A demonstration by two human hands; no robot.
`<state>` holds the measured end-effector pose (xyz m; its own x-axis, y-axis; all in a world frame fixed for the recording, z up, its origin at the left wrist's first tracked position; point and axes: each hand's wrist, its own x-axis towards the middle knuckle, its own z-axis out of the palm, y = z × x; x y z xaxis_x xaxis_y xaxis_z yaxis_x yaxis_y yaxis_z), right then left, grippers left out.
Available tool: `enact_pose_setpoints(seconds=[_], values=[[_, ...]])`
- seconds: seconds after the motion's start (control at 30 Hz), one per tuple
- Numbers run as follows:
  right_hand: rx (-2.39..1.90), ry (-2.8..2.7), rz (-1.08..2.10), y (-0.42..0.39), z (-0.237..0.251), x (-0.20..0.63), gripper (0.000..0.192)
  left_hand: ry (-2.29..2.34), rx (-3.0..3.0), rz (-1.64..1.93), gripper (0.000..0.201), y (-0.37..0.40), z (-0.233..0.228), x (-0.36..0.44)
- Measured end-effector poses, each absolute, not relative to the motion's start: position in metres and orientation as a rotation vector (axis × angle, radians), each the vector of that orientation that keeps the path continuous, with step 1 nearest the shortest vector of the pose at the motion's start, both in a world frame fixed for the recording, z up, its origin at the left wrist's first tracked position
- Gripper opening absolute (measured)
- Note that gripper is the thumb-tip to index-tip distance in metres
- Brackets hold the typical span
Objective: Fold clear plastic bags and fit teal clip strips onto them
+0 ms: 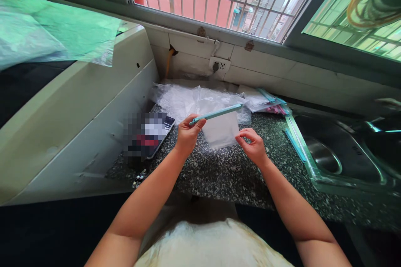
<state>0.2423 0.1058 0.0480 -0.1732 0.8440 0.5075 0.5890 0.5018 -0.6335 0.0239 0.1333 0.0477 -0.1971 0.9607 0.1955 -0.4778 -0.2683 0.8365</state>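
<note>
My left hand [187, 134] is closed on one end of a long light-blue plastic strip [216, 114], its thumb lying along the strip. A clear plastic bag [219, 131] hangs below the strip, over the speckled counter. Whether the strip is fixed to the bag or lies in front of it, I cannot tell. My right hand [251, 145] pinches the bag near its lower right edge, thumb against forefinger. Behind them, a pile of clear plastic bags [178, 99] is spread along the back of the counter.
More bags with blue and pink strips [275, 106] lie at the back right. Another blue strip [295, 146] rests beside the metal sink [351, 150]. A partly blurred phone [159, 135] sits on the left, near a large pale appliance [119, 87]. A wall socket [219, 65] is behind.
</note>
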Motion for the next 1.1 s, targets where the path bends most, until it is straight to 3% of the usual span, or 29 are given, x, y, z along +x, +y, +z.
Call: enact_pose_setpoints(seconds=[0.7,1.1], values=[[-1.224,-1.957,0.356,0.1118,0.0431,0.2460,0.021,0.838,0.744,1.764,0.036,0.1382,0.0489,0.0230],[-1.232,-1.962,0.341,0.1146,0.0402,0.2476,0.019,0.781,0.759,1.788,0.030,0.1390,0.0458,0.0237]])
